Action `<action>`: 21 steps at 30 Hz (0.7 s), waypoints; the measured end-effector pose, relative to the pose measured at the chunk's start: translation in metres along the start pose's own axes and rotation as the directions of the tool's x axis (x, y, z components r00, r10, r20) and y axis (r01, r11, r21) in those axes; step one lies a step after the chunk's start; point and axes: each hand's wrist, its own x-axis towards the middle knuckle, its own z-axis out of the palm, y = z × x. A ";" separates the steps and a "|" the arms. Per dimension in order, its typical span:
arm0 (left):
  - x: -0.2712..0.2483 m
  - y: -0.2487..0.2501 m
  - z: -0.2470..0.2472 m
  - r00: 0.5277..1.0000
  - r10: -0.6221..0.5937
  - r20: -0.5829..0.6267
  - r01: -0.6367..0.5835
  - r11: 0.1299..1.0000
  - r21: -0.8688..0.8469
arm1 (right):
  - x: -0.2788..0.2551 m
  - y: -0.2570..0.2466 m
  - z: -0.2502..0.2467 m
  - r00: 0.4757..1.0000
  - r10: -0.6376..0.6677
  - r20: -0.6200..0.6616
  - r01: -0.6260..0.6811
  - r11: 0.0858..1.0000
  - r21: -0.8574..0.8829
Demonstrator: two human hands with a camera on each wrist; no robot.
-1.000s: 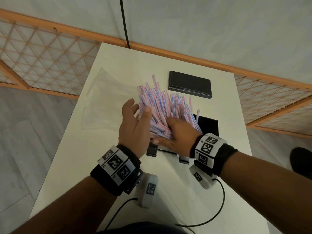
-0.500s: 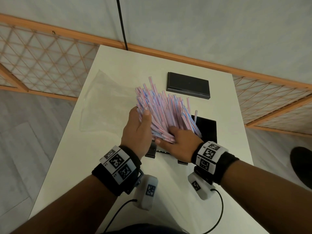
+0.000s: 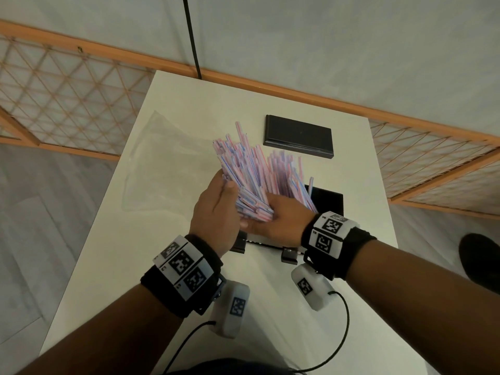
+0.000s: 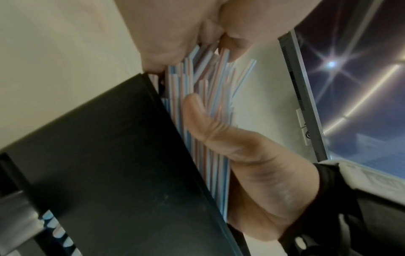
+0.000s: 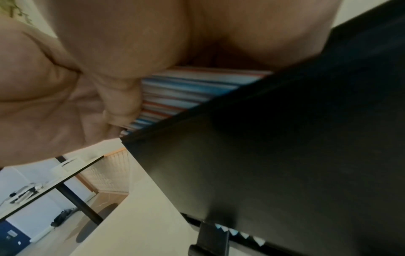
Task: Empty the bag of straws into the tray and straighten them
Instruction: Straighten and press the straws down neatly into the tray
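A thick bundle of pink-and-blue striped straws (image 3: 257,171) stands tilted, fanning up and away from me over the black tray (image 3: 328,201), which my hands mostly hide. My left hand (image 3: 219,201) grips the bundle from the left, thumb laid across the straws. My right hand (image 3: 276,217) grips the lower ends from the right. In the left wrist view the straws (image 4: 197,107) lean against the tray wall (image 4: 109,155) with the right thumb (image 4: 219,131) pressed on them. The right wrist view shows straws (image 5: 186,90) between palm and tray (image 5: 285,164).
The empty clear plastic bag (image 3: 162,163) lies flat on the white table (image 3: 130,266) to the left. A black lid (image 3: 297,139) lies behind the tray. The table's edges drop to the floor on both sides, and a dark shoe (image 3: 481,258) is at right.
My left hand, open beside the bundle a second ago, has closed onto its left side. The straws are squeezed closer together between both hands.
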 end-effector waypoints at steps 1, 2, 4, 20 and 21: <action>-0.001 0.000 0.000 1.000 0.000 0.001 0.000 1.000 0.000 | 0.000 -0.002 -0.004 0.999 -0.031 -0.020 0.030 0.998 -0.052; -0.001 -0.002 0.000 1.000 -0.002 0.003 0.002 1.000 -0.003 | 0.000 -0.004 -0.007 0.998 -0.046 -0.038 0.041 0.993 -0.109; -0.004 -0.003 0.001 0.999 -0.020 0.026 0.021 0.999 -0.024 | 0.002 -0.007 -0.011 0.995 -0.046 -0.086 0.030 0.983 -0.182; 0.000 0.009 -0.004 0.987 -0.137 -0.087 0.123 0.982 -0.144 | -0.050 0.024 -0.012 0.932 -0.048 -0.359 -0.040 0.971 -0.234; 0.000 0.008 -0.003 0.989 -0.124 -0.083 0.112 0.985 -0.135 | -0.050 0.027 -0.009 0.938 -0.039 -0.345 -0.046 0.971 -0.233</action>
